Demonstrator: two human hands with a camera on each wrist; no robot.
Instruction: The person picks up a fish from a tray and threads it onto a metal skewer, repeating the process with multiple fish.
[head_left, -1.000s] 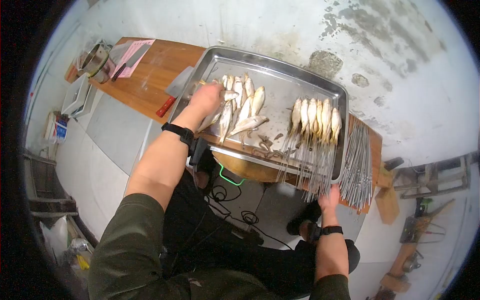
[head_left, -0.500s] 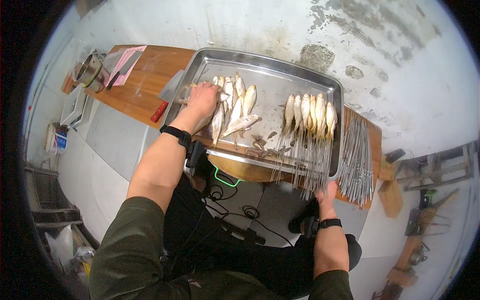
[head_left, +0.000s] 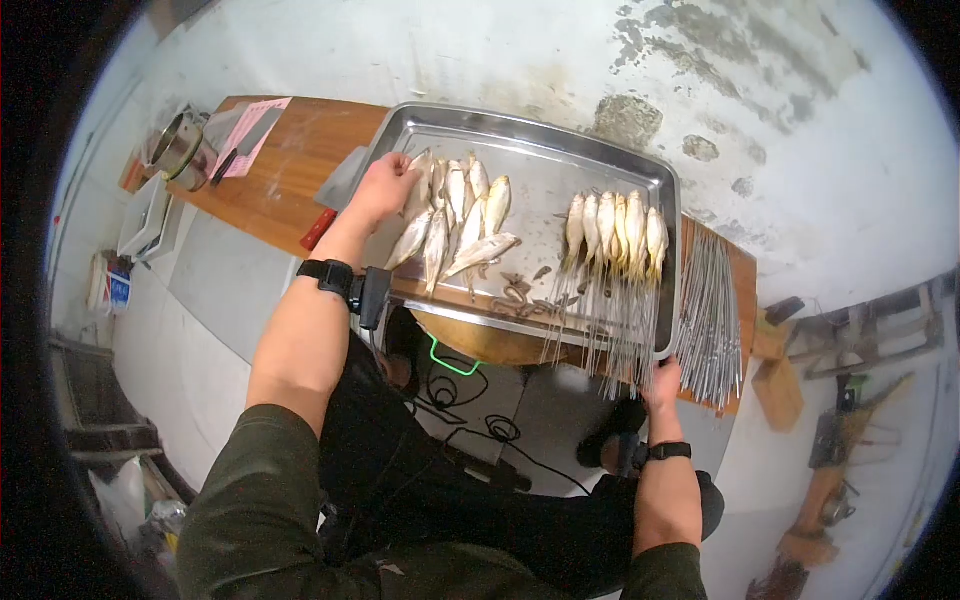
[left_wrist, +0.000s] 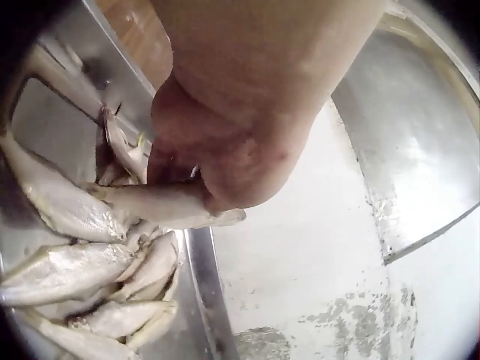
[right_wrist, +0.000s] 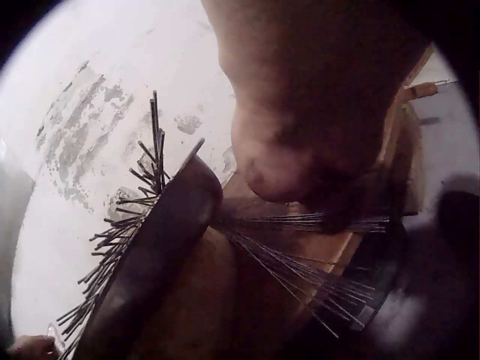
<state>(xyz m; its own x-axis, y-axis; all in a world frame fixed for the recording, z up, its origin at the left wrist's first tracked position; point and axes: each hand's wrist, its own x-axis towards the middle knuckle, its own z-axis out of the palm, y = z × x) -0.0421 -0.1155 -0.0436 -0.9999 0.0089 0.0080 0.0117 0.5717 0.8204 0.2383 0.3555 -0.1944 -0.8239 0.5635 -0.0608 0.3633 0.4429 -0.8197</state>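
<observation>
A steel tray [head_left: 520, 120] lies on a wooden board [head_left: 290, 170]. Several loose small fish [head_left: 470, 215] are piled in its left half. My left hand [head_left: 400, 175] is at the left edge of that pile and grips one fish [left_wrist: 165, 206] with curled fingers [left_wrist: 176, 180]. A row of skewered fish [head_left: 615, 225] lies in the tray's right half, the skewers sticking out over the front rim. My right hand [head_left: 662, 375] is at those skewer ends, beside the loose metal skewers [head_left: 712, 320]. Its fingers [right_wrist: 330, 217] curl down onto skewers [right_wrist: 300, 270]; the grip is in shadow.
A cleaver [head_left: 340, 185] with a red handle lies left of the tray. A metal pot [head_left: 180, 145] and pink paper [head_left: 250, 125] sit at the board's far left end. Fish scraps [head_left: 520, 290] lie in the tray's front middle. Cables [head_left: 460, 390] trail on the floor.
My left hand has moved left from the middle of the fish pile to its left edge, now gripping a fish. My right hand has stayed at the skewer ends.
</observation>
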